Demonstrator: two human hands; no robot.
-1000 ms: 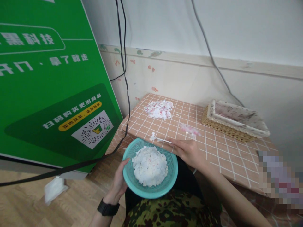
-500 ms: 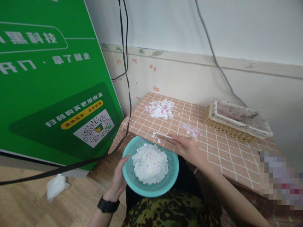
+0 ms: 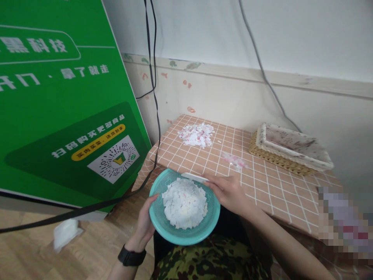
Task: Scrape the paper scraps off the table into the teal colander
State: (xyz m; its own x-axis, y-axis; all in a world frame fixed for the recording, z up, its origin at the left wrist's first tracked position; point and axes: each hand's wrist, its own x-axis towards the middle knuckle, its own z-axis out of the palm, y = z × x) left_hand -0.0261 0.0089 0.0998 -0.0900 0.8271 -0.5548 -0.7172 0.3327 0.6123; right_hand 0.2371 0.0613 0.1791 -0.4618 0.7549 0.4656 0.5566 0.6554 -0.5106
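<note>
Lower centre: left grip [image 3: 147, 219] clasps the basket [image 3: 212, 208], thumb [image 3: 154, 198] over its rim [image 3: 186, 241]; right grip [image 3: 229, 192] pinches a white strip [image 3: 192, 177], forearm [image 3: 275, 235] slanting from lower right.

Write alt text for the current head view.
A person's left hand holds a teal colander heaped with pale scraps; the right hand holds a white strip at its far rim. Another scrap pile and a wicker basket are on the gridded tablecloth.

On the green panel [image 3: 67, 105], 黑科技 [image 3: 37, 45] is printed above 开门 · 拿了就走 [image 3: 68, 74], while lower down, near the panel's right edge, 扫码购买更多商品 [image 3: 88, 136] is set above a yellow strip [image 3: 99, 142] lettered 买肉买菜,送货到家 and a round code [image 3: 114, 159].
</note>
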